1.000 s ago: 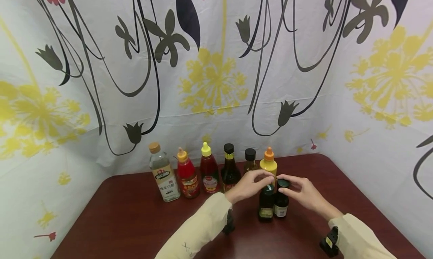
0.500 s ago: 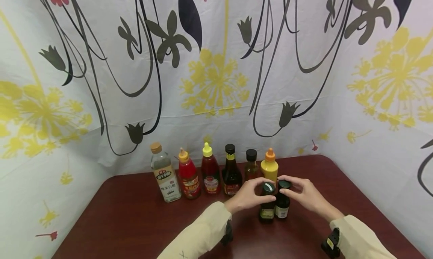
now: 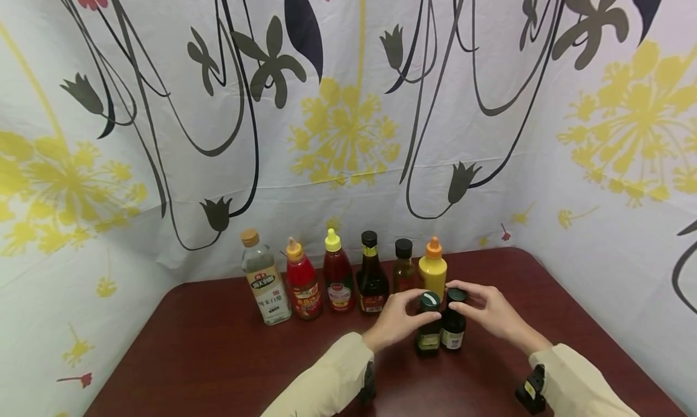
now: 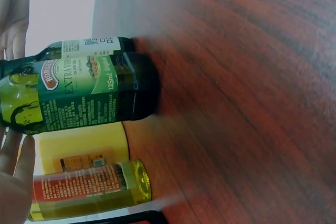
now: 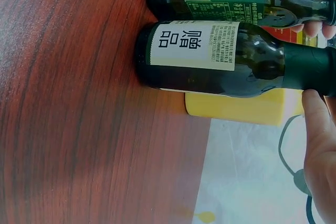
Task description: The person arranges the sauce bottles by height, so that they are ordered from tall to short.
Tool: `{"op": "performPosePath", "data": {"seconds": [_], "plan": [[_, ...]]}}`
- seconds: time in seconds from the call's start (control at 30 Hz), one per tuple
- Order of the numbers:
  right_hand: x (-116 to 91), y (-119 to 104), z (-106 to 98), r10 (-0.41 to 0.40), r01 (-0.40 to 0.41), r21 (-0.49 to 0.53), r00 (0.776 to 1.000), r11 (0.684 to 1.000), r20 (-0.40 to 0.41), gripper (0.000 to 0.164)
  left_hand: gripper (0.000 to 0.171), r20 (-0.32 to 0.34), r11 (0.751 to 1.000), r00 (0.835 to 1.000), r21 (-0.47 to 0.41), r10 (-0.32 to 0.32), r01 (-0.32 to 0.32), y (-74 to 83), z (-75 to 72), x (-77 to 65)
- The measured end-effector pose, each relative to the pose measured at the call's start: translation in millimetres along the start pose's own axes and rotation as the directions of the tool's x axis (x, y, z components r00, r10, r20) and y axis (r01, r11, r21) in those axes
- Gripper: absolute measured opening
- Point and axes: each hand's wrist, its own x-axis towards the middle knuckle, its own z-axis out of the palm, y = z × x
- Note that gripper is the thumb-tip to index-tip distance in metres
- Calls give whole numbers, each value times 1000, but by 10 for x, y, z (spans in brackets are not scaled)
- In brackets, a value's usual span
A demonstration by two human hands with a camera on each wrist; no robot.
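Two dark green glass bottles stand upright side by side on the table. My left hand [image 3: 396, 321] grips the neck of the left one, an olive oil bottle [image 4: 79, 93] with a green cap and a green label. My right hand [image 3: 492, 313] holds the other dark green bottle [image 5: 194, 53] by its capped neck between thumb and fingers; it bears a white label. Behind them stands a yellow squeeze bottle [image 3: 432, 273] with an orange tip. The bottom of each held bottle rests on the wood, as both wrist views show.
Along the back of the table [image 3: 207, 356] runs a row of bottles: white vinegar [image 3: 267, 290], a red squeeze bottle [image 3: 304, 287], another with a yellow tip [image 3: 338, 281], a dark sauce bottle [image 3: 373, 284] and a small black-capped bottle [image 3: 403, 269]. Patterned cloth [image 3: 348, 205] hangs behind.
My left hand has come down from above the olive oil bottle's cap to around its neck. The right hand stays at its bottle, and the bottles keep their places.
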Motion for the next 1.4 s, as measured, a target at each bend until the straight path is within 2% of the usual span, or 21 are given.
{"op": "performPosePath", "data": {"seconds": [0.23, 0.4, 0.57, 0.77, 0.93, 1.1, 1.4], "plan": [[2, -4, -2, 6, -6, 3, 1000, 1000, 0, 41, 44, -69, 998, 997, 67, 18, -13, 1, 8, -38], [-2, -12, -6, 19, -19, 14, 1000, 1000, 7, 43, 43, -132, 993, 990, 114, 43, -28, 22, -10, -37], [-18, -16, -15, 31, -31, 21, 999, 999, 11, 46, 43, -191, 986, 980, 165, 59, -27, 91, -39, 35], [-21, -16, -17, 46, -47, 32, 999, 998, 14, 46, 41, -238, 985, 971, 171, 35, 6, 195, -51, 147], [-13, -17, -8, 45, -46, 26, 999, 999, 9, 45, 40, -278, 982, 960, 189, 29, 26, 220, -37, 253], [-5, -12, -1, 37, -37, 18, 999, 999, 5, 43, 41, -279, 983, 960, 183, 21, 32, 217, -3, 359], [-8, 0, -8, 11, -12, 17, 1000, 1000, 11, 41, 34, -194, 981, 980, 193, 39, -1, 167, 67, 507]]}}
